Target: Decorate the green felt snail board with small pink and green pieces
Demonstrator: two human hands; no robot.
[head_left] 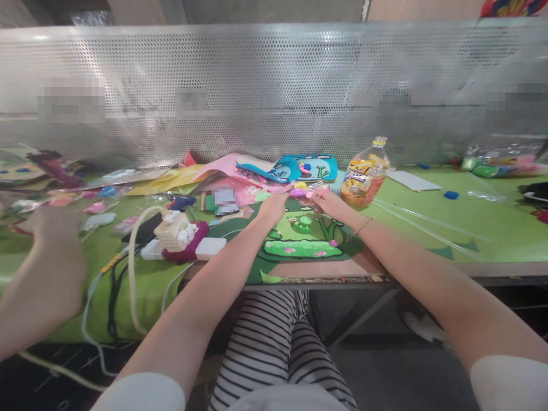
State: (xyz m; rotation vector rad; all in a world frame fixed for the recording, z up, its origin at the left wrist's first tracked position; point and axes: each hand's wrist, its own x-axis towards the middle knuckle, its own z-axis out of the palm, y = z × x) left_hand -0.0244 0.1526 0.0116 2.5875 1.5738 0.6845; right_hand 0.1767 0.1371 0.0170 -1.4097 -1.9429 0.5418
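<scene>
A dark green board with a raised clay picture (302,245) lies in front of me, showing light green ground with pink spots and green shapes. My left hand (274,209) is at its far left edge, fingers drawn together; what they hold, if anything, is hidden. Across from it, my right hand (329,204) is closed at the fingertips on a small lump of pink clay (309,195). Between the hands sits a purple lump of clay (298,193), with a yellow lump (301,185) just behind.
An orange-labelled plastic bottle (366,174) stands beyond my right hand. A blue decorated piece (317,168) and coloured sheets (218,165) lie at the back. Left are a power strip with plugs (186,242), cables and another person's arm (55,251). A perforated metal panel (265,85) rises behind.
</scene>
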